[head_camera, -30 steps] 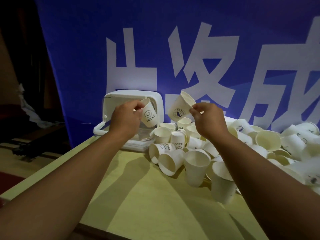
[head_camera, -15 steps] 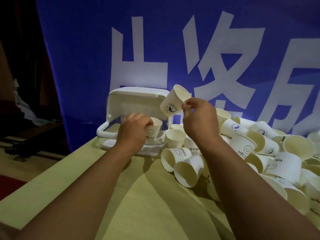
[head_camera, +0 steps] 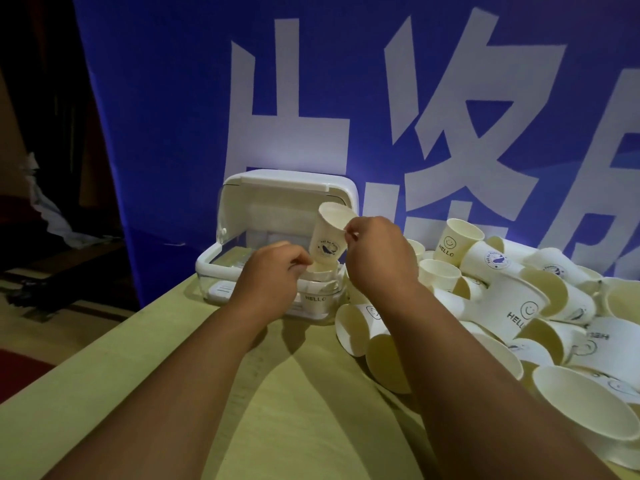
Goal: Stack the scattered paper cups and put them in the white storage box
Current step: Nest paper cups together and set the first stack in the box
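Your right fingers (head_camera: 350,231) are pinching the rim of the whale-print cup (head_camera: 325,239), thumb and forefinger closed on the paper edge. That is putting the rest of your right hand (head_camera: 377,261) clear of the cup's wall and leaving its base free to go in. The base is just entering the mouth of the HELLO cup (head_camera: 323,276), which your left fingers (head_camera: 298,264) are curling round near its rim. Your left hand (head_camera: 270,280) is bracing it, I judge, so that it is not tipping as the upper cup slides down. The HELLO cup is standing upright inside the white storage box (head_camera: 213,268), at its right end, so the stack is growing where it belongs. The lid (head_camera: 287,188) is standing open at the far side, out of the way. The scattered cups (head_camera: 519,299) are lying heaped on the surface (head_camera: 242,393) just right of the box, many on their sides.
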A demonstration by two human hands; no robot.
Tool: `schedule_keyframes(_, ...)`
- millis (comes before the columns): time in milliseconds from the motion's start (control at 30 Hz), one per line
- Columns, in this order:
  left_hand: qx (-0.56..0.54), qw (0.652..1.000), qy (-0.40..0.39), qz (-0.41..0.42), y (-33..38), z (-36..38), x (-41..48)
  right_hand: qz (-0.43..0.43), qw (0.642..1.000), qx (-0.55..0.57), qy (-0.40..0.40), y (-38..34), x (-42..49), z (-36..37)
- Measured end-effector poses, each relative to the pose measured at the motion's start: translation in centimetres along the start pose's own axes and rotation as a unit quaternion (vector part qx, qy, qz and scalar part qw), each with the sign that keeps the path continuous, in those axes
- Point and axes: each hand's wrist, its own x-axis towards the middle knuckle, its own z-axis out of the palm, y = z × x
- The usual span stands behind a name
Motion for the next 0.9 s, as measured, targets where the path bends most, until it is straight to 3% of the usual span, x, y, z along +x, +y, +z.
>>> schedule_keyframes(133, -0.025, 0.999, 0.038, -0.016, -0.7, -0.4, -0.4, -0.021, 0.997, -0.009, -0.076, 0.3, -0.2, 1.4)
schedule_keyframes(300, -0.049, 0.998, -0.024, -0.035, -0.7, 0.0, -0.9, -0.038, 0.995, 0.015, -0.091, 1.0, -0.5, 1.9)
schedule_keyframes(467, -0.027, 0.999, -0.022, -0.033, -0.4, -0.1, -0.8, -0.04, 0.991, -0.018, -0.128, 1.3, -0.7, 2.4)
schedule_keyframes(700, 0.019, 0.999, -0.014, -0.034, 0.6, -0.5, -1.1, -0.018, 0.991, 0.01, -0.136, 0.9, -0.7, 1.2)
schedule_keyframes(800, 0.036, 0.999, 0.008, 0.006, 1.3, -0.7, -1.2, 0.001, 0.996, 0.013, -0.088, 1.1, 0.4, -1.6)
schedule_keyframes(900, 0.007, 0.999, -0.023, 0.046, 2.6, -0.4, -1.8, 0.028, 0.993, -0.042, -0.104, 2.3, 1.4, -4.3)
